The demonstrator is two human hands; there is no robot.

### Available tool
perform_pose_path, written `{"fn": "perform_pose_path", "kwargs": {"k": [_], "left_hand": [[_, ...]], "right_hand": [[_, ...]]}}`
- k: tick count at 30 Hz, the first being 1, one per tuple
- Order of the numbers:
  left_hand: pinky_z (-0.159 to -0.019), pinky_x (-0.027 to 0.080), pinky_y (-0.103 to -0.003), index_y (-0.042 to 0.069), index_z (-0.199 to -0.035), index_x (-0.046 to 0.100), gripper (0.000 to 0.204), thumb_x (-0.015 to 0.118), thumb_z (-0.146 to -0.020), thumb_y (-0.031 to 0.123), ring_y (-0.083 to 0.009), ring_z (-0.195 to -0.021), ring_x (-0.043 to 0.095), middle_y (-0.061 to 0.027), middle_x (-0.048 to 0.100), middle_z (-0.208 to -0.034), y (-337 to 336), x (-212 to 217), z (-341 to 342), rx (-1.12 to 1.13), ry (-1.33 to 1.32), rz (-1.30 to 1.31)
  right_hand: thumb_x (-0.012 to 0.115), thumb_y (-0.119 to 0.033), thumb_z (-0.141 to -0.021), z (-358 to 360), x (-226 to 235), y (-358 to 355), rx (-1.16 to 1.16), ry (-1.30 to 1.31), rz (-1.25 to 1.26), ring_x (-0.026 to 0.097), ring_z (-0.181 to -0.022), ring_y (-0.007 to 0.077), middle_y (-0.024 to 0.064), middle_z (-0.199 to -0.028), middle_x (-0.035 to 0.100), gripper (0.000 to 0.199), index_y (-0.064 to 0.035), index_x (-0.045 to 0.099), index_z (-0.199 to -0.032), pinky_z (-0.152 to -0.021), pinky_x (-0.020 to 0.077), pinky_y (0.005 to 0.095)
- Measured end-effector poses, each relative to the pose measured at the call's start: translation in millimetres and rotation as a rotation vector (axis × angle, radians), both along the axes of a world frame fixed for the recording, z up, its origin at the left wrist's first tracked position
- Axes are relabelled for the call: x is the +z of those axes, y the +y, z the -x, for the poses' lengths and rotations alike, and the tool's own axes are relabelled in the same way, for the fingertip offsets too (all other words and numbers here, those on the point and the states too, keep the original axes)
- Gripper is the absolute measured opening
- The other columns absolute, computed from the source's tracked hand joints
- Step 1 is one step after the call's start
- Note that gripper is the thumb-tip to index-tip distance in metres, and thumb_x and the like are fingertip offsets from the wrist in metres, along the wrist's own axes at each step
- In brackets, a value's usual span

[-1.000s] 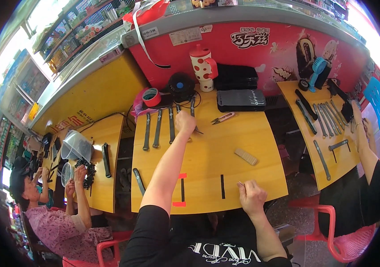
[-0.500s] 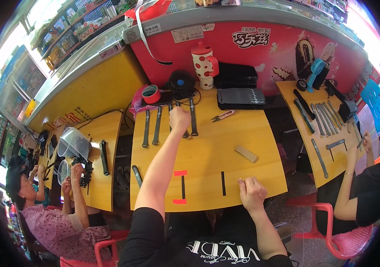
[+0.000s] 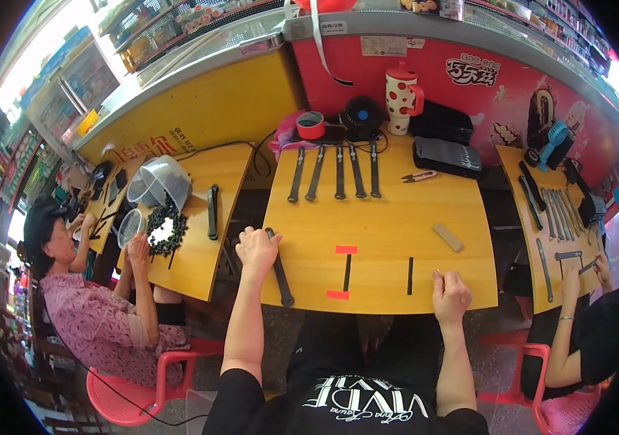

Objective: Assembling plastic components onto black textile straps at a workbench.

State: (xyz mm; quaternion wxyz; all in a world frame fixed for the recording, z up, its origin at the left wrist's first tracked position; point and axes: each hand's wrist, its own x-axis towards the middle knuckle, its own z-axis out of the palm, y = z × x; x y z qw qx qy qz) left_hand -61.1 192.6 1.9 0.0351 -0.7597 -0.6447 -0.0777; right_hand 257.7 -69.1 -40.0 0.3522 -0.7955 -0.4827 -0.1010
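Note:
My left hand (image 3: 257,249) is at the left edge of the table, its fingers closed at the upper end of a dark flat strap (image 3: 281,277) with a rounded lower end. My right hand (image 3: 452,296) rests closed at the near right edge; a tiny pale tip shows at its fingers, too small to name. Between the hands, a black strip (image 3: 348,273) lies between two pieces of red tape (image 3: 346,249). Another black strip (image 3: 410,276) is nearer my right hand. Several similar dark straps (image 3: 340,174) lie side by side at the far left of the table.
Toward the back are thread snips (image 3: 419,177), a stack of black cases (image 3: 447,156), a dotted tumbler (image 3: 399,105), a black fan (image 3: 362,114) and a red tape roll (image 3: 311,125). A tan block (image 3: 448,237) lies at right. Co-workers sit at tables (image 3: 234,192) on both sides.
My left hand has come back from the far row of straps to the strap at the near left edge. The far row now lies uncovered. My view has turned left; my right hand stays closed.

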Motion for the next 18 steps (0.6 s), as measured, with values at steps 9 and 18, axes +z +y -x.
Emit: {"fn": "perform_pose_path", "kwargs": {"k": [9,18], "left_hand": [[-0.066,0.052,-0.046,-0.001,-0.101,0.059,0.016,0.060,-0.091,0.012,-0.0404,-0.075,0.066,-0.0228,0.067,-0.085,-19.1,-13.7,65.5,0.101,-0.549,-0.209],[-0.054,0.052,-0.025,0.001,-0.110,0.061,0.018,0.054,-0.099,0.014,-0.0143,-0.060,0.063,-0.0098,0.067,-0.079,-184.2,28.4,-23.2,-0.232,-1.961,1.140]], "right_hand": [[0.066,-0.009,-0.087,-5.9,-6.6,-7.8,0.055,0.097,-0.156,0.059,-0.065,0.0354,0.0161,-0.076,0.058,0.014,-0.0008,0.056,-0.081,-0.056,0.0425,0.0408],[0.068,0.003,-0.078,92.3,82.6,-31.0,0.558,0.196,-0.168,0.061,-0.065,0.0318,0.0137,-0.077,0.059,0.020,-0.0050,0.065,-0.097,-0.054,0.0476,0.0381]]}}
